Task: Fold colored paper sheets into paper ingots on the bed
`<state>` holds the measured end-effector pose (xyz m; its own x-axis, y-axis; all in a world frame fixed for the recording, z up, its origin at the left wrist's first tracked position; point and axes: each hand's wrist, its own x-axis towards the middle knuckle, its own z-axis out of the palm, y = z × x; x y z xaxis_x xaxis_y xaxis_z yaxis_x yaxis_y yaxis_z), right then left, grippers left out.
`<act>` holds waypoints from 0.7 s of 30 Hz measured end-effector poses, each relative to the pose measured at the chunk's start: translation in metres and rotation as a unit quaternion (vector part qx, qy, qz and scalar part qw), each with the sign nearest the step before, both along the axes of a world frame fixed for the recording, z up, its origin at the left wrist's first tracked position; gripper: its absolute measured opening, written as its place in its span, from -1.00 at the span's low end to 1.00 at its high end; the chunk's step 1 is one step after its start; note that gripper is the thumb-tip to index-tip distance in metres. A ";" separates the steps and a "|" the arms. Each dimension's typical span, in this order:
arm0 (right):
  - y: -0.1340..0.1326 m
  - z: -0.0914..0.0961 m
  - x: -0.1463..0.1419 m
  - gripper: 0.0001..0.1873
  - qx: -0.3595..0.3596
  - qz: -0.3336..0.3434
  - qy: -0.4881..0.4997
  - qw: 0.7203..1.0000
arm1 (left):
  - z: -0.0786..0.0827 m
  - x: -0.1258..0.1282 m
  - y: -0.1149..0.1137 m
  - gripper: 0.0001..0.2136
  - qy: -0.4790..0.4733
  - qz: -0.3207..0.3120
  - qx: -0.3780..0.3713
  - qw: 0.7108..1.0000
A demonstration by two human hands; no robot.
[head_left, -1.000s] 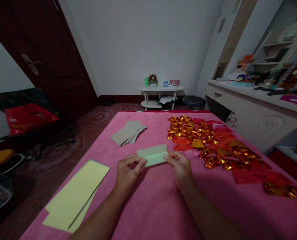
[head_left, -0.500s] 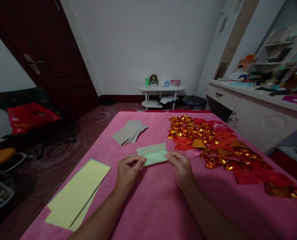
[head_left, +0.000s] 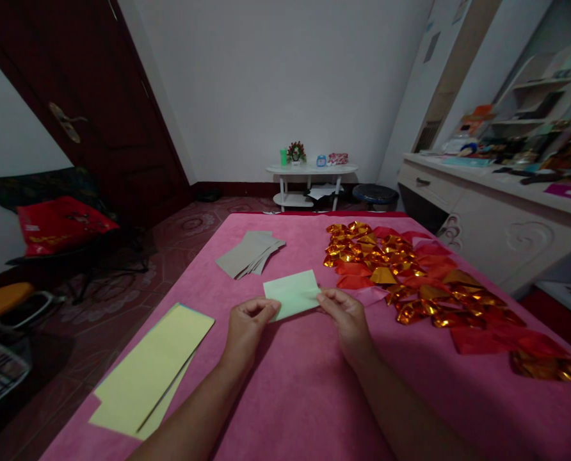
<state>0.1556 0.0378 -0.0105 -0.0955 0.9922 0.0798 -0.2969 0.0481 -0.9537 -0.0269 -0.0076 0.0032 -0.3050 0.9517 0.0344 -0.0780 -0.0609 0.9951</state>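
Note:
A pale green sheet of paper (head_left: 292, 293) is stretched between my two hands just above the pink tablecloth (head_left: 285, 390). My left hand (head_left: 251, 320) pinches its lower left corner between thumb and forefinger. At the right end, my right hand (head_left: 345, 314) grips the edge the same way. Faint crease lines cross the sheet. Beyond my left hand lies a fanned pile of grey paper pieces (head_left: 249, 253). Closer to me on the left is a stack of yellow paper sheets (head_left: 155, 365), one askew beneath.
Rows of shiny gold and red folded paper pieces (head_left: 381, 275) cover the right side of the table. Behind stands a small white table (head_left: 309, 169) with a plant. A cluttered dresser (head_left: 487, 205) is at right; a red bag (head_left: 64, 224) rests on a chair at left.
The folded strip along the paper's far edge has straightened, and the sheet now looks flatter and more evenly light. Both hands keep their pinch, almost in the same place.

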 end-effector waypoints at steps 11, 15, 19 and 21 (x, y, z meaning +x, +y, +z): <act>0.003 0.000 0.001 -0.87 -0.055 -0.010 0.072 0.996 | 0.003 0.003 -0.002 -0.82 0.016 -0.021 -0.005 1.000; 0.003 -0.002 0.001 -0.87 -0.063 -0.014 0.077 0.995 | 0.000 0.002 -0.001 -0.82 0.042 -0.012 -0.004 0.999; 0.003 -0.004 0.000 -0.87 -0.059 -0.026 0.066 0.996 | -0.003 0.001 0.001 -0.83 0.064 0.003 -0.012 0.998; 0.003 -0.003 -0.001 -0.87 -0.059 -0.040 0.053 0.996 | -0.002 0.001 0.001 -0.83 0.067 0.011 -0.012 0.998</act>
<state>0.1547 0.0411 -0.0134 -0.0138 0.9994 -0.0328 -0.3967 -0.0356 -0.9173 -0.0258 -0.0068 0.0008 -0.3208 0.9457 0.0532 0.0567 -0.0369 0.9977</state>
